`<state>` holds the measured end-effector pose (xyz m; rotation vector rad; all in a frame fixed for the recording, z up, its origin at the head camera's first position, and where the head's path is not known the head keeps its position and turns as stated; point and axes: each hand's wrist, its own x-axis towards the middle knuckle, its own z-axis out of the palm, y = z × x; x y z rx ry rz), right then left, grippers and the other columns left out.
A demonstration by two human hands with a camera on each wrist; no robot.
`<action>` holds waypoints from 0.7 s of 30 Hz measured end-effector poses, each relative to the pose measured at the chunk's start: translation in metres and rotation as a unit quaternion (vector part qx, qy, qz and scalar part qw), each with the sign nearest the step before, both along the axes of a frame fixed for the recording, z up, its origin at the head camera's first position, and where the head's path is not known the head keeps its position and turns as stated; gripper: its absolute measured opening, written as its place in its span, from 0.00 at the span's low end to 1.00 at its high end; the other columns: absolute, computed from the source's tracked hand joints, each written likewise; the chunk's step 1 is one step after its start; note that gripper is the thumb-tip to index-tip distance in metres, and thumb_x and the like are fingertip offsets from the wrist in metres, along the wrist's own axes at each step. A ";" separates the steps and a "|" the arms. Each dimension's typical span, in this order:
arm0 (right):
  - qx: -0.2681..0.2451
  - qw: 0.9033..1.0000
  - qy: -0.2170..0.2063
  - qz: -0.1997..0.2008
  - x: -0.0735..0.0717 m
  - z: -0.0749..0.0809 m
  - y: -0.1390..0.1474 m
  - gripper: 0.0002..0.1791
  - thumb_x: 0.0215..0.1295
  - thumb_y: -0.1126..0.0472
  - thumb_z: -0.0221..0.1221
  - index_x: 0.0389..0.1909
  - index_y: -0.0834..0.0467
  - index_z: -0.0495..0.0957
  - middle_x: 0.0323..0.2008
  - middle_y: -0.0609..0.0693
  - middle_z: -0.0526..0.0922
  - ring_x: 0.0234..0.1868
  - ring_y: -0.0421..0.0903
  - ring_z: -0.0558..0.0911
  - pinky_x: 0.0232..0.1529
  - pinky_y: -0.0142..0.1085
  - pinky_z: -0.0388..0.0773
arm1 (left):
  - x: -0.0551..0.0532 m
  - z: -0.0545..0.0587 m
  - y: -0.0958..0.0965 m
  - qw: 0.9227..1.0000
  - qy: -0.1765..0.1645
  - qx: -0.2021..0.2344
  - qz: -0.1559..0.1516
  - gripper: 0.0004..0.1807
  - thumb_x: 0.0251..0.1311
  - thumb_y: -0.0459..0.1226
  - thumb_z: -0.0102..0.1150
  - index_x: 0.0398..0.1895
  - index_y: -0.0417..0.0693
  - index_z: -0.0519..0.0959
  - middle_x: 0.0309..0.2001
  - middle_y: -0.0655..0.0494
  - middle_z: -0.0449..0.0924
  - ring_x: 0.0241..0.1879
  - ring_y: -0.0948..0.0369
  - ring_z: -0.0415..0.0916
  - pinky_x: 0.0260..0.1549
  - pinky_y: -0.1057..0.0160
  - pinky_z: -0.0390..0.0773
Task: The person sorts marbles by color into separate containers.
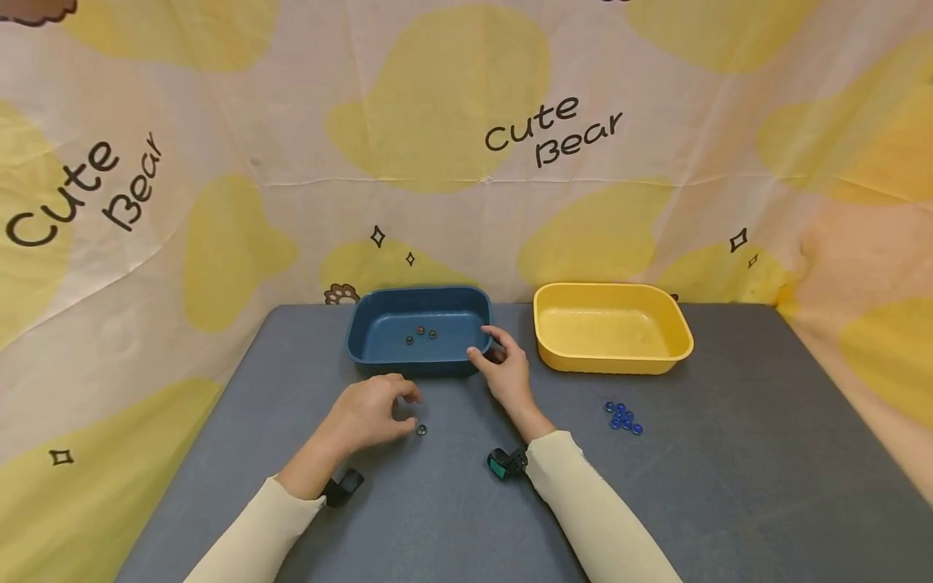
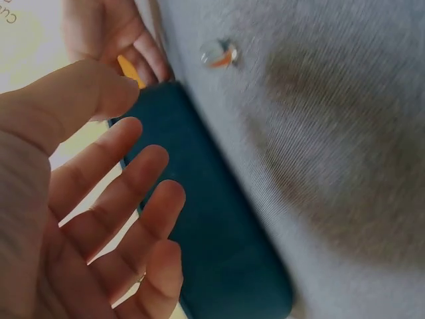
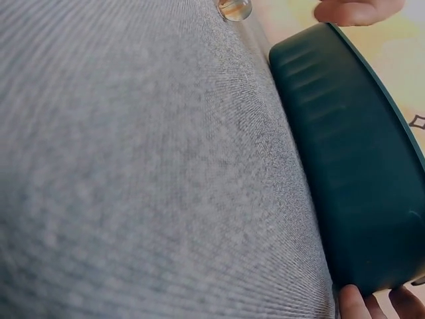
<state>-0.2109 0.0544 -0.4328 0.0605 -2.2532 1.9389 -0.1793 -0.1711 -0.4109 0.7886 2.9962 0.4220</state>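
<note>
A clear marble with an orange-brown swirl [image 2: 220,54] lies on the grey table in front of the dark blue plastic bin [image 1: 408,368]. Just left of it, my left hand [image 1: 373,411] hovers with fingers loosely bent and nothing between them; thumb and fingertips are close to the marble. My right hand [image 1: 505,372] holds the bin at its front right corner, thumb at the front rim and fingers round the right side. Inside the bin sit three similar marbles [image 1: 420,330]. The right wrist view shows the right fingertips [image 3: 353,300] against the bin's end.
A yellow bin [image 1: 612,364] stands to the right of the blue one, near the table's back edge. In front of it lies a cluster of several blue glass marbles [image 1: 621,416]. A printed cloth [image 1: 437,227] hangs behind the grey table [image 1: 700,502].
</note>
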 end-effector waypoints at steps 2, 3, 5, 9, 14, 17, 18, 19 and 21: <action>0.001 1.000 -0.002 0.001 0.000 -0.001 0.000 0.25 0.60 0.66 0.64 0.59 0.64 0.74 0.61 0.66 0.73 0.54 0.64 0.79 0.40 0.42 0.81 | 0.002 -0.004 0.001 1.000 -0.002 -0.005 -0.003 0.12 0.45 0.45 0.70 0.36 0.60 0.83 0.35 0.66 0.81 0.34 0.66 0.76 0.32 0.63 0.76; 0.001 1.000 -0.002 0.001 -0.001 -0.001 0.000 0.25 0.60 0.66 0.64 0.59 0.64 0.74 0.61 0.67 0.74 0.54 0.64 0.80 0.41 0.42 0.81 | 0.002 -0.006 0.001 1.000 -0.001 -0.007 -0.004 0.12 0.45 0.45 0.70 0.36 0.60 0.83 0.35 0.66 0.81 0.34 0.67 0.75 0.32 0.64 0.76; 0.001 1.000 -0.001 0.001 -0.001 -0.001 0.000 0.25 0.60 0.66 0.64 0.59 0.64 0.74 0.60 0.67 0.74 0.54 0.64 0.80 0.42 0.44 0.81 | 0.003 -0.010 0.002 1.000 0.001 -0.009 -0.005 0.12 0.44 0.45 0.71 0.35 0.61 0.84 0.35 0.67 0.80 0.33 0.67 0.75 0.31 0.64 0.75; -0.001 1.000 0.004 0.002 -0.002 -0.002 0.000 0.25 0.60 0.66 0.64 0.59 0.64 0.74 0.60 0.68 0.73 0.55 0.65 0.79 0.47 0.52 0.80 | 0.003 -0.016 0.003 1.000 0.005 -0.011 -0.004 0.12 0.43 0.45 0.71 0.34 0.61 0.84 0.35 0.67 0.80 0.33 0.67 0.76 0.31 0.63 0.76; 0.001 1.000 0.006 0.001 -0.002 -0.001 0.000 0.25 0.60 0.66 0.64 0.59 0.64 0.74 0.60 0.67 0.74 0.55 0.65 0.79 0.47 0.52 0.80 | 0.003 -0.021 0.006 1.000 -0.001 -0.009 -0.004 0.11 0.43 0.43 0.71 0.33 0.61 0.83 0.34 0.67 0.80 0.34 0.65 0.78 0.31 0.61 0.77; 0.002 1.000 0.003 0.001 -0.002 -0.001 0.000 0.25 0.60 0.66 0.64 0.59 0.64 0.74 0.61 0.67 0.73 0.55 0.65 0.79 0.46 0.52 0.81 | 0.003 -0.023 0.006 1.000 -0.002 -0.006 -0.002 0.10 0.42 0.42 0.70 0.31 0.61 0.83 0.33 0.67 0.80 0.33 0.65 0.79 0.31 0.61 0.77; 0.002 1.000 0.002 0.000 -0.002 -0.001 0.000 0.25 0.60 0.66 0.64 0.59 0.64 0.74 0.60 0.67 0.74 0.55 0.65 0.79 0.46 0.51 0.81 | 0.003 -0.023 0.006 1.000 -0.002 -0.007 0.000 0.10 0.42 0.42 0.70 0.31 0.61 0.83 0.33 0.67 0.80 0.33 0.65 0.78 0.31 0.61 0.77; 0.002 1.000 0.001 -0.001 -0.002 -0.001 0.000 0.25 0.59 0.66 0.64 0.59 0.64 0.74 0.60 0.67 0.74 0.55 0.65 0.79 0.46 0.51 0.81 | 0.003 -0.024 0.006 1.000 -0.001 -0.008 0.001 0.10 0.42 0.42 0.70 0.31 0.61 0.83 0.33 0.68 0.80 0.33 0.65 0.78 0.31 0.61 0.77; 0.002 1.000 0.000 -0.001 -0.002 -0.001 -0.001 0.25 0.60 0.66 0.64 0.59 0.64 0.74 0.60 0.67 0.74 0.55 0.65 0.79 0.47 0.52 0.81 | 0.003 -0.026 0.006 1.000 0.002 -0.012 0.004 0.09 0.41 0.42 0.71 0.30 0.62 0.83 0.33 0.68 0.79 0.32 0.66 0.78 0.30 0.62 0.77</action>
